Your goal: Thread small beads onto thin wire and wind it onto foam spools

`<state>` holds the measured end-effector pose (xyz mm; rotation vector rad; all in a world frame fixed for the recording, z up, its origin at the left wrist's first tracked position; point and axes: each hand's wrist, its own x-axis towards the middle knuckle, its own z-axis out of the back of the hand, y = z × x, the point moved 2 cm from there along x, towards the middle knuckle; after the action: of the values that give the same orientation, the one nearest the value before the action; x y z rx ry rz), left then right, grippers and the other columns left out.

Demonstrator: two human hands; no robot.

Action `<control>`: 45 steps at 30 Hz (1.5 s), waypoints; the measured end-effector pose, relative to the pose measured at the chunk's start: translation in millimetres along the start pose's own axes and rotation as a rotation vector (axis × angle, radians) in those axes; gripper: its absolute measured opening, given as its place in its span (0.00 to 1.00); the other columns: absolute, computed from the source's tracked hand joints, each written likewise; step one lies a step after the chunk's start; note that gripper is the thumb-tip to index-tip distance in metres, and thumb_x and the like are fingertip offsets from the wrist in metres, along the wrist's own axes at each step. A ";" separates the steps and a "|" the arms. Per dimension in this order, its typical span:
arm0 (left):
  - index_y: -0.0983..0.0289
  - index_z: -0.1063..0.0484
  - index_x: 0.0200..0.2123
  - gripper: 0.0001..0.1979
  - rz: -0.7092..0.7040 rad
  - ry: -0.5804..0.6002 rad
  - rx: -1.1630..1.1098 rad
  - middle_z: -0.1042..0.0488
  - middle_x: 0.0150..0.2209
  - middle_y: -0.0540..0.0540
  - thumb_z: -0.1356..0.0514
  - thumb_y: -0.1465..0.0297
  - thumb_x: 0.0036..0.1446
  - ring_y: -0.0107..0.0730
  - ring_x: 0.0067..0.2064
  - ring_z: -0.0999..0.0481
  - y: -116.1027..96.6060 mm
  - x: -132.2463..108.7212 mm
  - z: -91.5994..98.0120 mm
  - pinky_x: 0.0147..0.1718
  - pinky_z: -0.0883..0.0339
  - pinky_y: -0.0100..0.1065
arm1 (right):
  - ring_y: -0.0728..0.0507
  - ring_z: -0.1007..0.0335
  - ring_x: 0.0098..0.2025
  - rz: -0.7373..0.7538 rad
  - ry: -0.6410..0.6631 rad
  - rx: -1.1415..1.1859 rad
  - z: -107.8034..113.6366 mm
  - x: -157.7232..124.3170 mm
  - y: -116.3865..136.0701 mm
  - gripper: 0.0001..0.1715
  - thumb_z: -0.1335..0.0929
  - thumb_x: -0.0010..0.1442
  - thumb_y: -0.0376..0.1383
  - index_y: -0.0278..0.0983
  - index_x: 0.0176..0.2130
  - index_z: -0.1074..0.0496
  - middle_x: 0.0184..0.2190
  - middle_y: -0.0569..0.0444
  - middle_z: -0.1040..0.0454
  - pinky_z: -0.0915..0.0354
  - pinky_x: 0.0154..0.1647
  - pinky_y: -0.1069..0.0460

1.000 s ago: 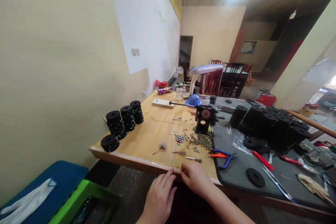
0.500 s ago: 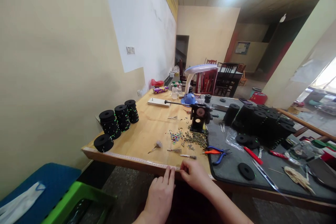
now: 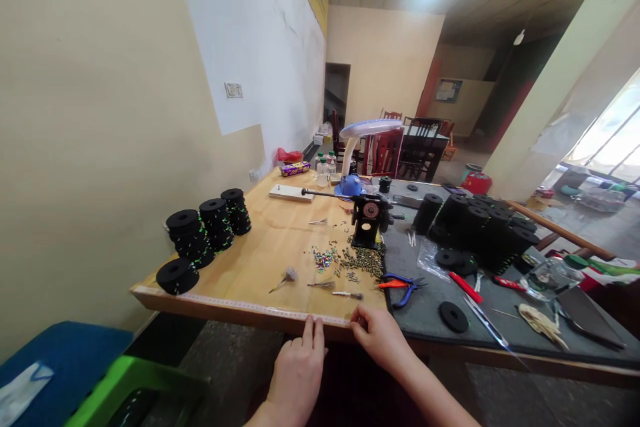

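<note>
My left hand (image 3: 300, 363) rests at the table's front edge, index and middle fingers stretched onto the printed measuring tape (image 3: 245, 308) fixed along it. Its other fingers are curled. A short way to the right, my right hand (image 3: 379, 333) has thumb and forefinger pinched together over the same edge; anything between them is too fine to make out. Just beyond the hands lie a white-handled small brush-like piece (image 3: 348, 295) and two feathery tufts, one a bristly bundle (image 3: 321, 284), the other a fluffy tuft (image 3: 289, 275). Blue-handled pliers (image 3: 413, 291) lie past my right hand.
Black foam spools (image 3: 183, 233) stand in stacks at the left; more black spools (image 3: 473, 223) crowd the grey mat (image 3: 425, 323). Colored beads (image 3: 324, 257) and brassy bits (image 3: 367, 260) lie before a black winding device (image 3: 369, 220). A lamp (image 3: 350, 180) stands behind.
My right hand has slid right along the table edge, widening the gap to my left hand. The left fingers stay at about the same spot on the tape. The view has turned slightly right.
</note>
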<state>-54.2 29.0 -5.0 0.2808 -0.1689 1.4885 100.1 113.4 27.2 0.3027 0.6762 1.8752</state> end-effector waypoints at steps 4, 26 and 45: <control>0.72 0.32 0.54 0.22 0.024 0.025 0.008 0.31 0.52 0.69 0.42 0.74 0.55 0.40 0.30 0.24 -1.5 -0.4 2.5 0.30 0.28 0.39 | 0.54 0.36 0.29 -0.038 -0.051 -0.026 -2.7 -3.3 -2.2 0.10 0.39 0.54 0.33 0.35 0.32 0.29 0.29 0.54 0.27 0.55 0.30 0.60; 0.66 0.35 0.25 0.17 0.069 0.311 -1.457 0.38 0.24 0.50 0.45 0.58 0.57 0.28 0.28 0.41 -8.9 34.6 52.4 0.28 0.45 0.28 | 0.58 0.45 0.21 0.130 0.111 0.782 10.3 -44.1 -1.0 0.22 0.37 0.57 0.48 0.29 0.34 0.34 0.24 0.55 0.31 0.48 0.23 0.62; 0.67 0.36 0.28 0.18 0.370 0.635 -2.051 0.55 0.18 0.41 0.33 0.60 0.47 0.17 0.20 0.58 -44.6 41.1 80.2 0.19 0.61 0.25 | 0.58 0.49 0.22 0.182 -0.023 0.974 35.1 -81.1 -43.6 0.21 0.36 0.56 0.46 0.28 0.32 0.33 0.20 0.58 0.42 0.50 0.23 0.62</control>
<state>-1.7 42.7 79.6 -1.8837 -1.1097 1.0056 183.6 62.2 38.5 1.0243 1.5593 1.5704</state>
